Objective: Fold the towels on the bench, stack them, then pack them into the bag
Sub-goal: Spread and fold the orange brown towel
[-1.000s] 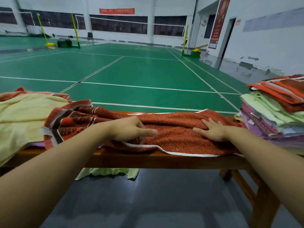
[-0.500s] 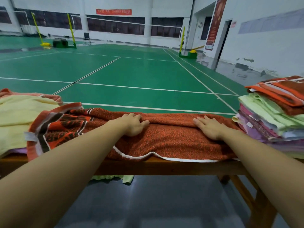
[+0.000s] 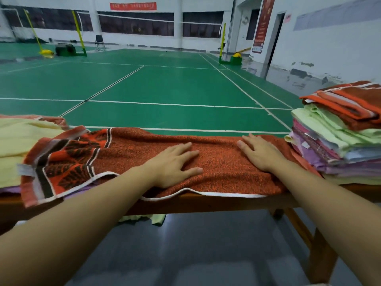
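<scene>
An orange-red patterned towel [image 3: 218,162] lies lengthwise along the wooden bench [image 3: 206,204], its striped leaf-print end at the left. My left hand [image 3: 175,164] rests flat on its middle, fingers spread. My right hand [image 3: 257,153] presses flat on its right part, fingers apart. Neither hand grips the cloth. A stack of folded towels [image 3: 338,141] in orange, green, pink and purple stands on the bench's right end. No bag is visible.
A pale yellow towel [image 3: 18,145] lies heaped on the bench's left end over other cloth. A green cloth [image 3: 142,218] hangs below the bench. The bench leg [image 3: 317,254] stands at lower right. Beyond lies a green sports court.
My left hand has slid right and flattened out on the towel with fingers spread. My right hand stays pressed on the right part. The towel lies smoother.
</scene>
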The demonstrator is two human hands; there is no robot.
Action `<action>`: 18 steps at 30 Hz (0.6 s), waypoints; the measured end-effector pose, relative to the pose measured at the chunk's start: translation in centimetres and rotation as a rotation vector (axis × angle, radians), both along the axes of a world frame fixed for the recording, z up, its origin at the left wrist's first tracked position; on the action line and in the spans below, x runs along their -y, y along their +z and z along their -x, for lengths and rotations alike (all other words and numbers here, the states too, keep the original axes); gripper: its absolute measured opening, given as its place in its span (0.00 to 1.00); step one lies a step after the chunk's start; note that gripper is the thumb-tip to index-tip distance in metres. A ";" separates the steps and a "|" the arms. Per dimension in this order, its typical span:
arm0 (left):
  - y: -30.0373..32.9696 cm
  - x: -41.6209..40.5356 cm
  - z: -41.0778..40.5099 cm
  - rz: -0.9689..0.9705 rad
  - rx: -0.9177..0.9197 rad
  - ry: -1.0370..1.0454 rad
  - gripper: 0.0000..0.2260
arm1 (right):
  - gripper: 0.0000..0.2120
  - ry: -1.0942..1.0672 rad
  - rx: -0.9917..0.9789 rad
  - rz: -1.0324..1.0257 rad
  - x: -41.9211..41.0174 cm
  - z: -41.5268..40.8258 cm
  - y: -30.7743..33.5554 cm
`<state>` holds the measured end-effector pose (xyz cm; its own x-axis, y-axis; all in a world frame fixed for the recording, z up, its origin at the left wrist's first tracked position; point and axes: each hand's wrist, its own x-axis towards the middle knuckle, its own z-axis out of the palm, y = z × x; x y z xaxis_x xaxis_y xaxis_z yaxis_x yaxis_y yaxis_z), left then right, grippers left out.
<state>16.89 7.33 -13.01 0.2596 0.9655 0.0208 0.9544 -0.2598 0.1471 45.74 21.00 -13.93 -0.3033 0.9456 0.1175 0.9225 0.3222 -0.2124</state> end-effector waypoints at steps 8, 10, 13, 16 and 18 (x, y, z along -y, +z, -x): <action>0.3 3.5 -0.4 0.118 -0.109 -0.108 0.37 | 0.53 0.023 0.130 0.139 4.4 -2.6 0.7; 0.6 4.2 -0.5 0.106 -0.104 -0.120 0.36 | 0.54 0.018 0.137 0.153 5.1 -2.9 0.7; 1.1 4.0 -1.5 0.064 -0.001 -0.075 0.35 | 0.42 0.011 0.055 0.145 4.8 -3.3 0.9; 1.1 2.8 -5.3 -0.088 0.134 -0.089 0.29 | 0.33 -0.051 -0.152 0.060 3.3 -3.6 1.8; 1.0 1.9 -9.3 -0.151 0.255 -0.135 0.21 | 0.30 -0.125 -0.186 0.070 2.2 -3.9 3.1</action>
<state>26.17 5.40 -12.06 0.3532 0.9038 0.2415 0.8473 -0.4185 0.3271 49.61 18.77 -10.82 -0.1622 0.9823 0.0935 0.8974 0.1863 -0.4000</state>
